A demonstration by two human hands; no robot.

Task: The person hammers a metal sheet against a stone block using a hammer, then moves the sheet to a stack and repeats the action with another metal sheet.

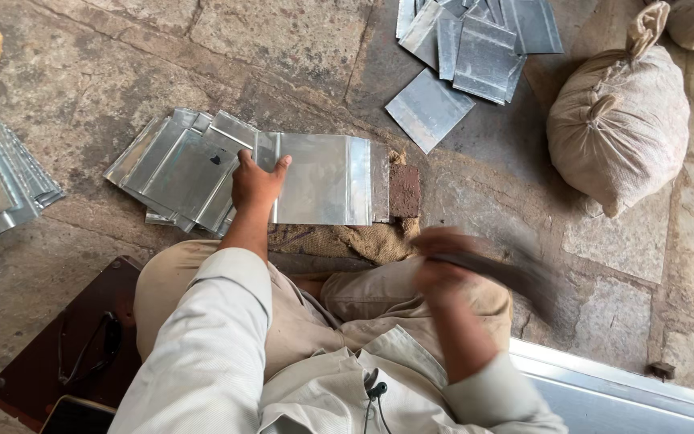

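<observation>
A cracked stone floor [299, 48] filled the view from above, where a seated person worked. The left hand [255, 183] pressed flat, fingers spread, on a shiny metal sheet [323, 178], apparently steadying it over a brick [404, 190] and burlap padding [339, 239]. Just below that sheet, the right hand [442, 269] gripped a dark, motion-blurred tool [516, 277]. Left of the sheet lay a fanned stack of sheets [178, 169]; above it, another pile [467, 48]; right, a tied sack [620, 120].

The metal sheet [323, 178] under the left hand [255, 183] looks like thin, smooth, dully shiny galvanised steel. It rests on coarse burlap [339, 238]. The stone floor [90, 72] is rough and matt, the sack [622, 120] woven cloth.
</observation>
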